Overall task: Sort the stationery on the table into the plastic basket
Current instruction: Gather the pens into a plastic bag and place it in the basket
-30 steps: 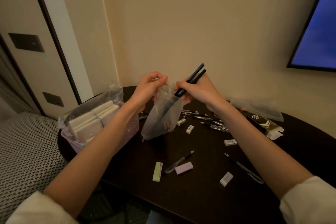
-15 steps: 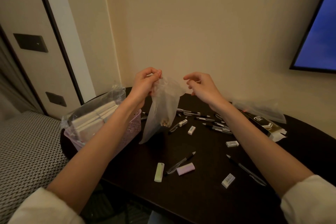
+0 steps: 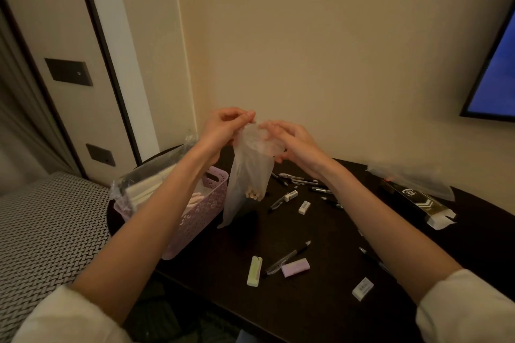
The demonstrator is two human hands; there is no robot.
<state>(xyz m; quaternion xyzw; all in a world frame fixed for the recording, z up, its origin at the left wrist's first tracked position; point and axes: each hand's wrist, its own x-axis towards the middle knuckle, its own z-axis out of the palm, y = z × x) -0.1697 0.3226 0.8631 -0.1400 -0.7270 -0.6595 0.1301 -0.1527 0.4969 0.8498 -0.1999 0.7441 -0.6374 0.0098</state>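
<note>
A clear plastic bag [image 3: 245, 189] hangs above the dark table [image 3: 320, 312], with several pencils [image 3: 253, 193] showing through its lower half. My left hand [image 3: 225, 127] pinches the bag's top edge. My right hand [image 3: 289, 142] grips the bag's mouth from the right side. The pink plastic basket [image 3: 200, 214] stands at the table's left end, below my left forearm, with a plastic-wrapped pack of white pads [image 3: 145, 186] lying in it. Loose pens [image 3: 299, 179] and erasers [image 3: 304, 207] lie scattered on the table.
A green eraser [image 3: 254, 271], a purple eraser [image 3: 295, 267] and a pen [image 3: 287, 257] lie near the front. A white eraser [image 3: 362, 289] lies at the front right. A black and gold box [image 3: 418, 203] and a second clear bag [image 3: 409, 178] sit at the back right. A woven seat [image 3: 47, 231] adjoins on the left.
A second ago my right hand held dark pencils over the bag's mouth. They have dropped inside, and my right hand has come back to take hold of the bag's top.
</note>
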